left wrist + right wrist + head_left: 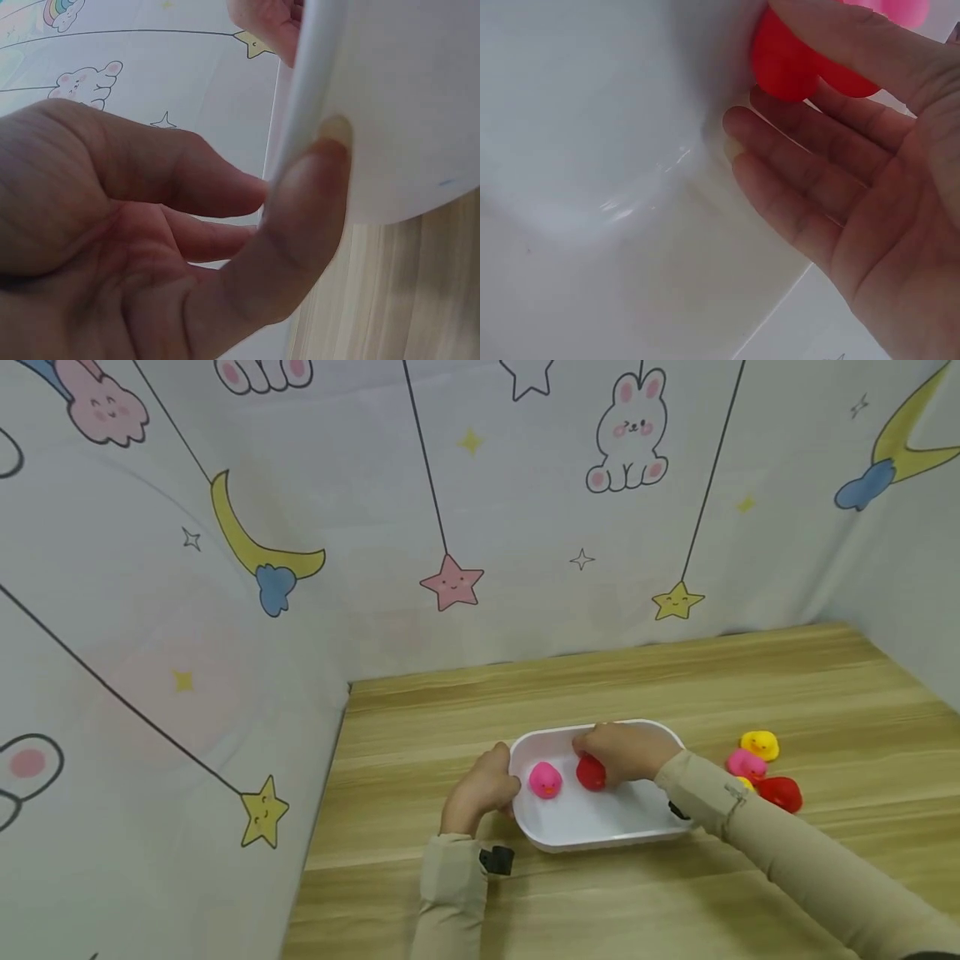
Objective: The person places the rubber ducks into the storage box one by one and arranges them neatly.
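A white plastic basin [592, 820] with rounded corners sits on the table. At its left end my left hand [483, 789] grips the rim; up close in the left wrist view, the thumb and fingers pinch the basin wall [412, 112]. Inside the basin, my right hand [632, 752] holds a red rubber duck [591, 773]. The right wrist view has the thumb across the red duck [784, 64] and fingers on its other side. A pink rubber duck [545, 781] stands in the basin, left of the red one.
Right of the basin lies a group of toy ducks: a yellow one [761, 745], a pink one [747, 764], a red one [782, 794] and another yellow one partly hidden by the right sleeve. A printed cloth backdrop [525, 510] borders the wooden table [427, 718] behind and at the left.
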`<state>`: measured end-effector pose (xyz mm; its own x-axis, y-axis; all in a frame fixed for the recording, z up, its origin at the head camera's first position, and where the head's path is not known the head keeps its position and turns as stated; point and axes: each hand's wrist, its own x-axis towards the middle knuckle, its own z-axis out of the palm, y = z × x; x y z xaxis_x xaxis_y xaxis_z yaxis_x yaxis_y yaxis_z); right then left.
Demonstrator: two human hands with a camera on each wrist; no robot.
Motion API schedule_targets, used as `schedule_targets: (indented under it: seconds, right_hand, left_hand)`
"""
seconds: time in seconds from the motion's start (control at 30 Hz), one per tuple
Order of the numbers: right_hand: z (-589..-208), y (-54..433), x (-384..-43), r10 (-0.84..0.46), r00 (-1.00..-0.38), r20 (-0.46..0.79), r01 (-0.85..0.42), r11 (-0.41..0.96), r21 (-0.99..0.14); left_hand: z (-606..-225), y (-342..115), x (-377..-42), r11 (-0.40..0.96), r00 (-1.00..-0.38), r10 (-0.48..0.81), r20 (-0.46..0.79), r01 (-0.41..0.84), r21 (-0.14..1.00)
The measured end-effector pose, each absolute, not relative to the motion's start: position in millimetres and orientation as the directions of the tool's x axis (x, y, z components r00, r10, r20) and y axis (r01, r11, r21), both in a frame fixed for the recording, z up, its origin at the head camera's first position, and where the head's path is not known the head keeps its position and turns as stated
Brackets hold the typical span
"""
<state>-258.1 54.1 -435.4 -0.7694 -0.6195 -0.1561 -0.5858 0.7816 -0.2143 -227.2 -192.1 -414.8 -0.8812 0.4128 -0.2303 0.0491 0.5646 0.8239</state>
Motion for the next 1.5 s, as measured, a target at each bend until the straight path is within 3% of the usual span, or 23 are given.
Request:
schedule_targets:
  seconds: [0.23,0.53,0.83,1.17,1.5]
  right_hand:
    - [-429.5,62.0,-252.0,-0.598,-0.785,-0.161,-0.561,0.797,-0.224]
    - [-403.8,70.9,-248.8,-0.51,-0.816,-0.27,-0.39,0.832,-0.395]
    - [-367.8,105.3,-247.8,-0.561,-0.817,-0.137,-0.406,0.727,-0.553]
    - [-365.7,179.2,-227.6,-0.404,-0.914,-0.036,-0.305,0.741,-0.598]
    - [-376.6,261.5,-209.8,-0.266,-0.964,0.019,-0.206,0.696,-0.688]
  left_hand:
    - [-411.7,-183.8,-226.5,0.541,-0.875,0.436,-0.211,0.067,0.838]
    - [-414.8,-184.4,-224.1,0.527,-0.873,0.448,-0.195,0.082,0.846]
    - [-414.9,-189.2,-222.6,0.521,-0.872,0.456,-0.179,0.099,0.848]
    - [-415.3,-187.3,-221.8,0.531,-0.873,0.449,-0.19,0.09,0.842]
    - [-412.3,-186.3,-218.4,0.53,-0.88,0.432,-0.198,0.07,0.845]
